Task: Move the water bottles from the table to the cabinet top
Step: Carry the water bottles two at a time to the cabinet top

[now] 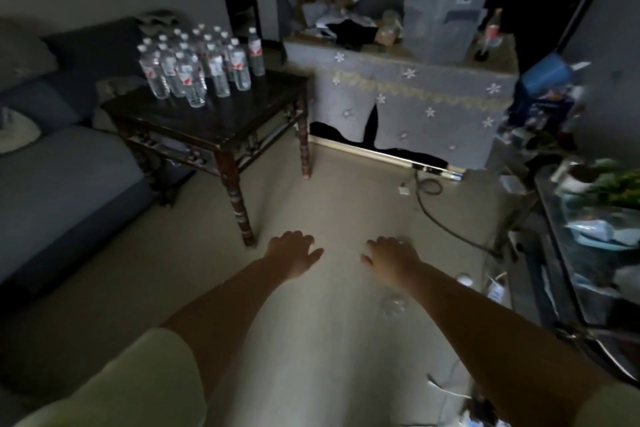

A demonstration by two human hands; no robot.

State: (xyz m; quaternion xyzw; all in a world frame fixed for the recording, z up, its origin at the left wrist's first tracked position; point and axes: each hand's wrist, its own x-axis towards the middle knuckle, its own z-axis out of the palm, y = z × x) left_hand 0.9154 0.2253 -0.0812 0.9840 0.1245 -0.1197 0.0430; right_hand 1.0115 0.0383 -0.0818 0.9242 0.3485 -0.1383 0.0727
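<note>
A dim room seen from head height: a cluster of clear water bottles (199,64) stands upright on the far corner of a dark wooden table (221,121), beside a blue sofa (62,163). To the table's right stands a cabinet (408,104) draped in a grey snowflake cloth, its top crowded with clutter and one bottle (490,35). Both arms reach forward over the pale floor, the left hand (292,253) and right hand (391,255) spread, palms down, holding nothing.
</note>
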